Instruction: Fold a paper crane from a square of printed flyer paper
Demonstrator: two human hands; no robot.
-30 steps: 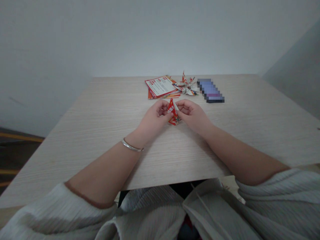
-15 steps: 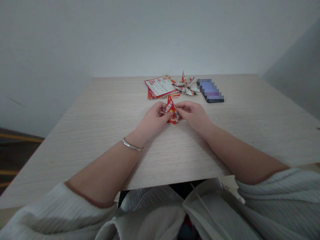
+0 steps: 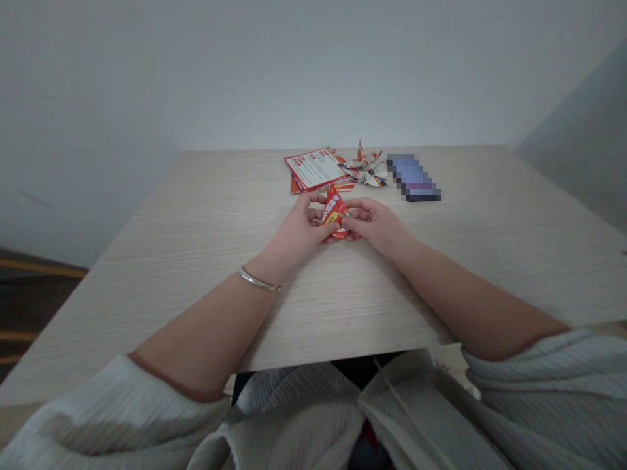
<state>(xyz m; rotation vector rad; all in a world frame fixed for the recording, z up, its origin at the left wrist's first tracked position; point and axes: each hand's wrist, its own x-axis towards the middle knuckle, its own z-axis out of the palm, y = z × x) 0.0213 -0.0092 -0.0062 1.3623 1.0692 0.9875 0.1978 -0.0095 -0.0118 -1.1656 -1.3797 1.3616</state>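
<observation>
Turned since the earlier frame, the red folded paper (image 3: 335,207) shows more print, pinched between fingers of the person's left hand (image 3: 302,227) and right hand (image 3: 382,225); align edges before firming creases; leaflets (image 3: 314,170) lie just beyond

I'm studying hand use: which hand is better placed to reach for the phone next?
Probably the right hand: the phone lies beyond it, on its own side. The left hand is farther away. Both hold the red paper, so the right would likely need to let go first.
</observation>
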